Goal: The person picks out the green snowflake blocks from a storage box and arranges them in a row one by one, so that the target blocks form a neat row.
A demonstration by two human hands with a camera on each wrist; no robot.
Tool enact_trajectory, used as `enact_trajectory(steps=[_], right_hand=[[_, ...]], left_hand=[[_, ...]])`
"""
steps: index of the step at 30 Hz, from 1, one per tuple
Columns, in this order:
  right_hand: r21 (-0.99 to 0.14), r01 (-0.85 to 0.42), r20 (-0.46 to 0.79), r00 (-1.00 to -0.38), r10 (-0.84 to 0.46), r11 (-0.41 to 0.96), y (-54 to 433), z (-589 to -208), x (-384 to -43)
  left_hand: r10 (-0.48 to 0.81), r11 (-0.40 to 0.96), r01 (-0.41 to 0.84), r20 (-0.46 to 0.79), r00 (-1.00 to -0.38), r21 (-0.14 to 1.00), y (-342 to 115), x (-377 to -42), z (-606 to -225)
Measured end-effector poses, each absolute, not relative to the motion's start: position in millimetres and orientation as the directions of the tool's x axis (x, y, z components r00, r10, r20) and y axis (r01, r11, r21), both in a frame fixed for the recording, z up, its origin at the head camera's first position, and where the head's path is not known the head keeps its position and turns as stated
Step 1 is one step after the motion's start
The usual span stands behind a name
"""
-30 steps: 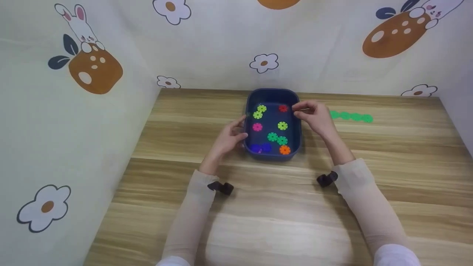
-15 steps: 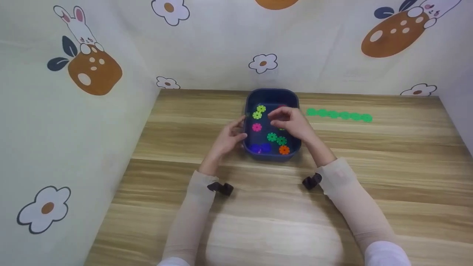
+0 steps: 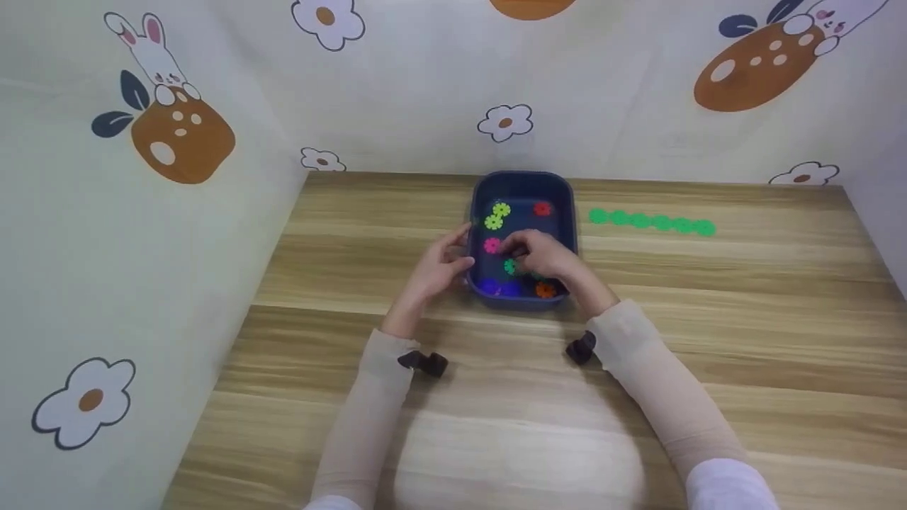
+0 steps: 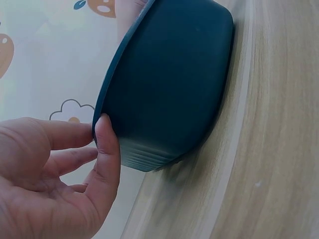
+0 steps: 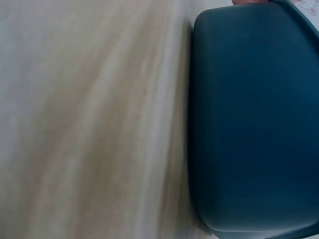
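A dark blue plastic bin (image 3: 524, 304) holds several notched plastic building discs. My left hand (image 3: 434, 270) grips its left rim; in the left wrist view the thumb (image 4: 107, 144) lies against the outer wall with fingertips at the edge. Inside the bin, my right hand (image 3: 547, 256) has curled fingers at a green disc (image 3: 509, 267) and appears to pinch it. A pink disc (image 3: 492, 245) lies by the index fingertip. In the right wrist view, the bin's wall (image 5: 254, 119) hides nearly all of that hand.
Two yellow discs (image 3: 496, 216), a red disc (image 3: 542, 209), an orange disc (image 3: 545, 290) and purple-blue discs (image 3: 499, 287) lie in the bin. Right of it, a row of green discs (image 3: 652, 222) lies on the wooden table (image 3: 517, 397). A patterned cloth wall (image 3: 418, 99) stands behind.
My right hand has left the green row's left end and moved left and down into the bin. A green disc there has shifted slightly left. My left hand stays put.
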State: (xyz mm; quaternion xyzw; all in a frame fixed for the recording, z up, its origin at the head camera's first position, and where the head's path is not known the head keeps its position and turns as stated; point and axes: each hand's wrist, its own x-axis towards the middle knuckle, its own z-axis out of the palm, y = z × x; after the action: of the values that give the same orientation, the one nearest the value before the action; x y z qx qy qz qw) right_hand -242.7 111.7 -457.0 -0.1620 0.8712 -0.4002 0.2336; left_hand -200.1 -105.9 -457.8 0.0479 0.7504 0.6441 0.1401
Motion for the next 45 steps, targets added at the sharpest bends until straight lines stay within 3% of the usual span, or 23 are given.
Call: enact_trajectory(steps=[6,17,27,36,45], right_hand=[[-0.711,-0.206,-0.204,-0.854,-0.478,0.672,106.2,-459.5,-243.4],[-0.659,-0.228,-0.184,-0.875,-0.448,0.717,106.3,-462.2,-243.8],[-0.677,-0.335,-0.213,-0.764,-0.609,0.656,104.3,-464.6,-241.9],[-0.766,-0.371,-0.167,-0.674,-0.720,0.525,105.4,-468.8,-242.9],[-0.838,-0.249,-0.152,-0.747,-0.647,0.485,107.4,-466.0,-244.8]], left_hand=[[0.245,0.155,-0.116,-0.152,-0.957,0.981,-106.0,-199.7,-457.3],[0.230,0.176,-0.116,-0.155,-0.961,0.978,-104.8,-199.3,-456.4],[0.227,0.220,-0.089,-0.140,-0.964,0.971,-106.7,-199.7,-458.5],[0.221,0.214,-0.092,-0.140,-0.965,0.973,-106.0,-201.4,-460.2],[0.231,0.206,-0.113,-0.161,-0.960,0.972,-106.5,-201.5,-459.2]])
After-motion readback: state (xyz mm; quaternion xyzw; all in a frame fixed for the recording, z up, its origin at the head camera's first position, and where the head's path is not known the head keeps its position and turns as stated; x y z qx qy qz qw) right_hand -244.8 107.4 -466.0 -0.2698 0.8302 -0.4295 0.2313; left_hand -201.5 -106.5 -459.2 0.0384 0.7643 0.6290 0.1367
